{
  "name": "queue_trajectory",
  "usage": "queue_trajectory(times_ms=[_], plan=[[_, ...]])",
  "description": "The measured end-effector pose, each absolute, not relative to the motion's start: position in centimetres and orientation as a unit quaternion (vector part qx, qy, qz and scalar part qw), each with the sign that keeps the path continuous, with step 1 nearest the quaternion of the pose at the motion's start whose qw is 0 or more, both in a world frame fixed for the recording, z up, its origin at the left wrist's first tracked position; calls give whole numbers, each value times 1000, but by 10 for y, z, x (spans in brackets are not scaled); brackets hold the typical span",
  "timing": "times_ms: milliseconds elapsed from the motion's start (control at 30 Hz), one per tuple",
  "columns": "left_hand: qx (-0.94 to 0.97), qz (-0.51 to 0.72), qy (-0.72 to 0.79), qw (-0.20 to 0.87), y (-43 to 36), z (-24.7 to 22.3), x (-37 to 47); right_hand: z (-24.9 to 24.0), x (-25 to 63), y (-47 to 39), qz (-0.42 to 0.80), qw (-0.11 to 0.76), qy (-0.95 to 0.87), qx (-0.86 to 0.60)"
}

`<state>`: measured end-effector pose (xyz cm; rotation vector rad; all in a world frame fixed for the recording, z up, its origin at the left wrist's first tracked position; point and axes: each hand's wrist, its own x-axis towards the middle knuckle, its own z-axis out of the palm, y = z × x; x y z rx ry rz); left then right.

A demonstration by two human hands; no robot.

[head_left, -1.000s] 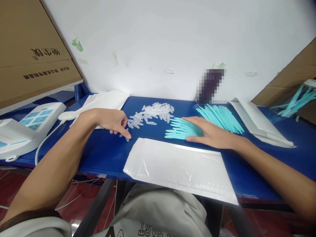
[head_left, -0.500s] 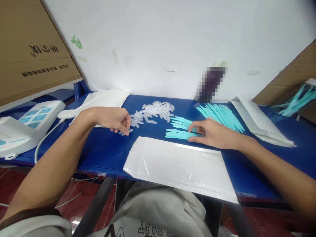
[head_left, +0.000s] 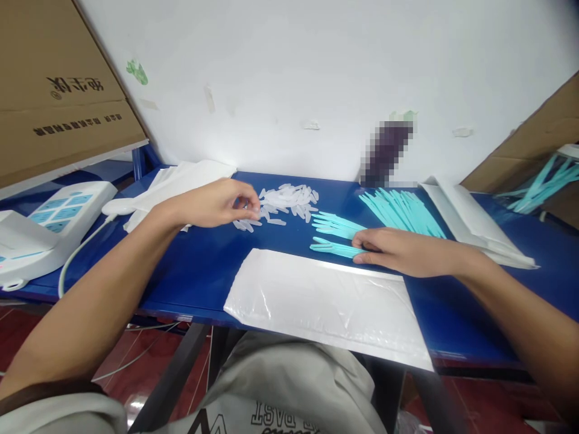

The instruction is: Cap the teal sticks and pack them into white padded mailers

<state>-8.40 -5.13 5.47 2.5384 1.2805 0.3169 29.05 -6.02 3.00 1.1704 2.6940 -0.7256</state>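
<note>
My left hand (head_left: 233,202) is over the left end of a loose pile of small, translucent white plastic pieces (head_left: 289,199). Its thumb and fingertips are pinched together; whatever lies between them is hidden. My right hand (head_left: 389,248) is closed round the right ends of a small bundle of slim turquoise sticks (head_left: 332,247), whose other ends point left. Just behind that bundle lies a second group of turquoise sticks (head_left: 337,225). Farther back on the right, a larger fanned heap of the same sticks (head_left: 402,211) rests on the blue table (head_left: 190,274).
A white plastic bag (head_left: 316,301) lies flat along the table's front edge. White sheets (head_left: 199,172) and a white power strip (head_left: 85,208) with a cable are at left. A folded white bag (head_left: 479,229) lies right. Cardboard boxes (head_left: 63,84) flank the white wall (head_left: 271,72).
My left hand has moved right and away from me, over the white pieces. My right hand has shifted slightly right and nearer, its fingers now closed round the front bundle, which moved with it.
</note>
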Motion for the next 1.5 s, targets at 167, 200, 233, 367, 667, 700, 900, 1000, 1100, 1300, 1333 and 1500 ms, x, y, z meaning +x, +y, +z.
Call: queue_trajectory(times_ms=[167,200,233,367,667,700,900,1000,1100,1300,1333,1500], plan=[[835,344,412,123,-52,34,-59,32,287,-63,-195,94,900,379],[826,373,398,145,-52,28,-54,32,284,-62,-183,101,903,376],[816,398,385,166,-52,21,-49,33,281,-60,-172,101,907,372],[784,460,362,204,-48,-3,-34,39,266,-50,-159,34,922,350],[713,527,363,289,-51,-8,-22,10,260,-47,-222,-195,889,349],[728,504,362,291,-52,-8,-22,7,259,-50,-231,-206,882,356],[814,408,350,220,-62,-9,-21,-2,249,-64,-285,-308,827,373],[828,407,343,179,-64,-8,-19,-1,247,-67,-260,-324,828,377],[840,405,333,136,-64,-7,-19,1,246,-68,-241,-308,838,380],[857,382,332,96,-60,-8,-21,0,243,-67,-232,-306,841,381],[857,380,334,92,-60,-7,-21,-1,244,-67,-233,-307,840,382],[855,371,355,73,-63,-4,-20,-2,243,-68,-228,-292,840,396]])
